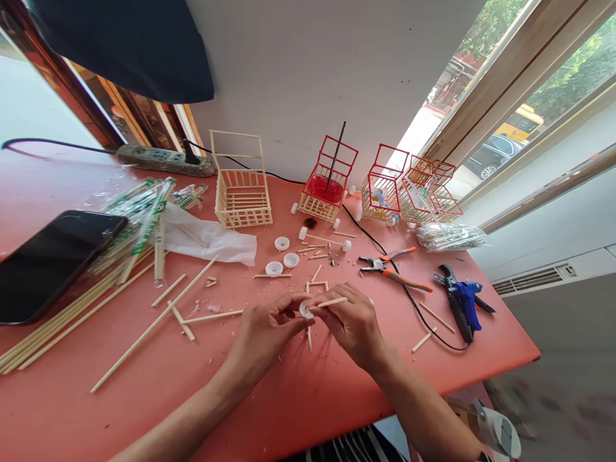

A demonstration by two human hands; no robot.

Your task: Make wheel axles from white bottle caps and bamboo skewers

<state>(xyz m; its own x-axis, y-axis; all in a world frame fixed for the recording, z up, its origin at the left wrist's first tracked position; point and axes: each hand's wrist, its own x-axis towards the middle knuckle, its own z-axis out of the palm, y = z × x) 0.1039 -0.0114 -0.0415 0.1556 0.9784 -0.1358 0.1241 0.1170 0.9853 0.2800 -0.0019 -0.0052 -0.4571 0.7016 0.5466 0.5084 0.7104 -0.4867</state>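
My left hand [267,330] pinches a small white bottle cap [306,310] between thumb and fingers, low over the red table [120,398]. My right hand [353,321] meets it from the right, fingers closed on a short wooden stick [332,301] whose end touches the cap. Both hands hover at the table's front middle. Three loose white caps [282,255] lie just behind them, among short stick offcuts [317,282].
An unpainted stick cart [240,186] and several red stick carts [330,179] stand at the back. Orange-handled pliers [389,266] and a blue glue gun [462,301] with its cable lie right. Long sticks [154,324], wrapped chopsticks [144,212], a phone [52,260] and a power strip [163,160] lie left.
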